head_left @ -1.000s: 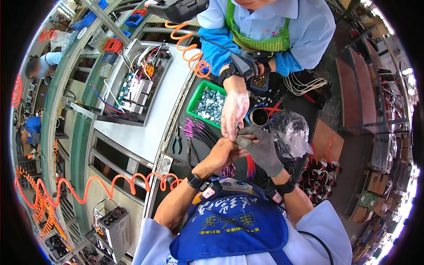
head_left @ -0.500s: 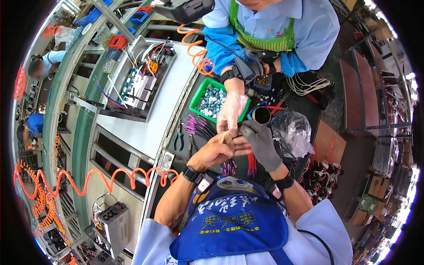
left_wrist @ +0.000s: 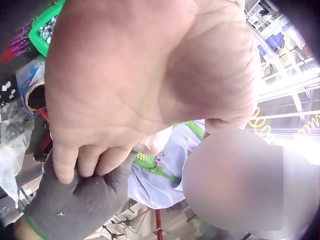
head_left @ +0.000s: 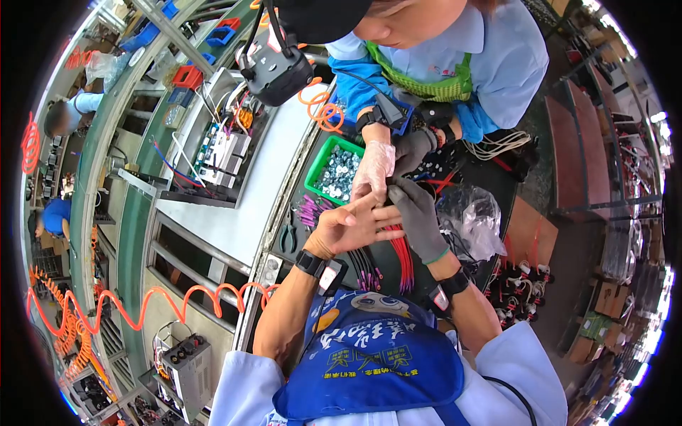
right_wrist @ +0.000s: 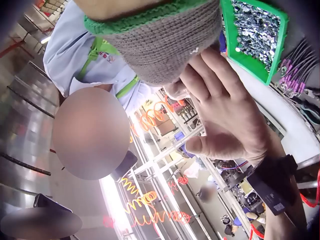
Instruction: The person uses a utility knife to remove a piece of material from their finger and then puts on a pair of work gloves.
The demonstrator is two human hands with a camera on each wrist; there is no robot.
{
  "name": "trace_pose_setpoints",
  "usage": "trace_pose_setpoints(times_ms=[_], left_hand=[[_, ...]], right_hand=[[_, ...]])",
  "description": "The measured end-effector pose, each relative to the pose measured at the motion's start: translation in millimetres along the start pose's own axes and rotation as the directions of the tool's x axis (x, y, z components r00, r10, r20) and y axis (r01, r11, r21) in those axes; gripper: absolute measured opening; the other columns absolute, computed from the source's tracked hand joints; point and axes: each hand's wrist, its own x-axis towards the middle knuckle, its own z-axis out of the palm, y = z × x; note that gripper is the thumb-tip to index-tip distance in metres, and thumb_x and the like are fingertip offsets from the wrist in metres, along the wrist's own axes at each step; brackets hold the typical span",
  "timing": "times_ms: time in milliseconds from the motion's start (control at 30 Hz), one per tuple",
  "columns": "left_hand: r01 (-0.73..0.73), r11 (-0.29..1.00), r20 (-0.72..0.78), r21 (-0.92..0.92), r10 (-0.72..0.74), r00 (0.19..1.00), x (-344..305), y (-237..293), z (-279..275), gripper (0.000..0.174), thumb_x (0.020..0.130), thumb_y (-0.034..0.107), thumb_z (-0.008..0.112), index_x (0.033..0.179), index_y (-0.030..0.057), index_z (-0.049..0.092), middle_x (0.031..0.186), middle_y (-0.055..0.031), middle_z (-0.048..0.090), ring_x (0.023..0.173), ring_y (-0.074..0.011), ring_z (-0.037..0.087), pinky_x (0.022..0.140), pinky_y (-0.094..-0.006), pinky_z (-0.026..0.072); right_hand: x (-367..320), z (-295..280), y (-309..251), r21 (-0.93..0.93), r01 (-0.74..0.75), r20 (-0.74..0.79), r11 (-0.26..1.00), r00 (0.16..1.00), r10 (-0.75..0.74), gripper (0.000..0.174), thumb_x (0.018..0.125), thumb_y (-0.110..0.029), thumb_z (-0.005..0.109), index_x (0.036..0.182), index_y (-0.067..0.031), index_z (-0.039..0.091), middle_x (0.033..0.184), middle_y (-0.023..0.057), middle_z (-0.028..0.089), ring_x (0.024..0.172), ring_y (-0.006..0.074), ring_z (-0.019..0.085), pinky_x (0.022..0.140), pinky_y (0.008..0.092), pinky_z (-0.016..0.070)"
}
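Observation:
My bare left hand (head_left: pixel 355 226) is spread palm up in the head view, its fingertips against my right hand (head_left: pixel 418 219), which wears a grey glove. The other person's clear-gloved hand (head_left: pixel 374 170) touches my left fingers from above. In the left wrist view my left palm (left_wrist: pixel 145 65) is large, with the fingers meeting the grey glove (left_wrist: pixel 80 200). The right wrist view shows the glove (right_wrist: pixel 160 45) over the left fingertips. My right fingers bend around there, and whether they pinch something is hidden.
A green bin (head_left: pixel 310 177) of small metal parts is beside the hands. Red wires (head_left: pixel 403 266), purple-tipped cables (head_left: pixel 310 211) and pliers (head_left: pixel 288 238) lie on the dark table. A clear plastic bag (head_left: pixel 474 220) is at the right, an opened metal unit (head_left: pixel 226 153) at the left.
My left hand has turned palm up and its fingers have spread. The other person leans further in, head lower, and their grey-gloved hand has come nearer the clear-gloved one.

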Motion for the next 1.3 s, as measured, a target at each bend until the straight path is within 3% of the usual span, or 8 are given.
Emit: trace_pose_setpoints(times_ms=[300,433,533,833,933,1033,1133,1300], left_hand=[[-0.047,0.989,-0.079,0.137,0.059,0.995,-7,27,2,0.106,0.070,0.026,0.075,0.160,0.0149,0.020,0.155,-0.0225,0.042,0.146,-0.0391,0.038,0.123,-0.0557,0.0227],[-0.065,0.989,-0.071,0.132,0.075,0.995,-10,32,-1,0.108,0.071,0.018,0.076,0.161,0.0194,0.017,0.155,-0.0215,0.043,0.145,-0.0382,0.040,0.122,-0.0542,0.0248],[-0.042,0.988,-0.097,0.149,0.057,0.994,-11,35,-6,0.111,0.071,0.012,0.076,0.162,0.0222,0.013,0.155,-0.0206,0.044,0.145,-0.0376,0.040,0.121,-0.0533,0.0261],[-0.031,0.979,-0.100,0.201,0.052,0.994,0,27,-12,0.113,0.074,-0.003,0.069,0.164,0.0195,0.004,0.159,-0.0201,0.038,0.147,-0.0354,0.038,0.123,-0.0503,0.0254],[-0.035,0.980,-0.117,0.196,0.059,0.991,0,27,-15,0.116,0.075,-0.006,0.066,0.164,0.0207,-0.003,0.158,-0.0222,0.037,0.147,-0.0356,0.038,0.124,-0.0494,0.0252],[-0.026,0.976,-0.155,0.218,0.060,0.986,-4,27,-20,0.121,0.076,-0.008,0.065,0.164,0.0242,-0.013,0.155,-0.0251,0.040,0.145,-0.0342,0.042,0.122,-0.0478,0.0278],[-0.026,0.967,-0.159,0.253,0.068,0.985,-3,29,-15,0.121,0.076,-0.012,0.061,0.163,0.0238,-0.015,0.156,-0.0250,0.039,0.145,-0.0340,0.042,0.121,-0.0456,0.0298],[-0.034,0.957,-0.176,0.286,0.087,0.980,-2,31,-7,0.119,0.076,-0.015,0.058,0.163,0.0215,-0.014,0.155,-0.0256,0.040,0.144,-0.0341,0.044,0.121,-0.0433,0.0312]], right_hand=[[19,22,4,0.138,-0.149,-0.023,0.979,0.988,0.154,0.036,0.101,-0.011,0.051,0.133,0.0026,0.060,0.111,0.0064,0.066,0.090,0.0107,0.066,0.074,0.0243,0.0564],[25,29,0,0.086,-0.043,-0.021,0.995,0.999,0.045,0.039,0.101,-0.011,0.050,0.138,0.0021,0.058,0.108,0.0073,0.066,0.090,0.0110,0.067,0.070,0.0243,0.0578],[26,34,-8,0.112,-0.135,-0.024,0.985,0.990,0.138,0.038,0.100,-0.012,0.052,0.134,0.0042,0.059,0.105,0.0081,0.068,0.089,0.0117,0.067,0.070,0.0252,0.0583],[28,26,4,0.092,-0.110,-0.068,0.990,0.991,0.116,0.027,0.093,-0.014,0.067,0.114,0.0030,0.066,0.100,0.0083,0.072,0.085,0.0110,0.067,0.067,0.0257,0.0557],[30,23,10,-0.048,-0.103,-0.066,0.994,0.993,0.100,0.027,0.092,-0.014,0.069,0.112,0.0033,0.065,0.099,0.0087,0.072,0.085,0.0115,0.067,0.067,0.0263,0.0556],[28,27,9,0.065,-0.193,-0.087,0.979,0.976,0.198,0.027,0.091,-0.014,0.069,0.112,0.0028,0.065,0.099,0.0087,0.072,0.083,0.0115,0.068,0.066,0.0266,0.0557],[30,26,23,-0.076,-0.038,-0.122,0.996,0.992,0.029,0.027,0.091,-0.013,0.068,0.113,0.0023,0.065,0.099,0.0086,0.072,0.080,0.0112,0.068,0.064,0.0260,0.0560],[27,30,20,-0.014,-0.073,-0.127,0.997,0.989,0.071,0.026,0.091,-0.012,0.068,0.113,0.0026,0.063,0.098,0.0089,0.072,0.079,0.0117,0.069,0.063,0.0269,0.0565]])
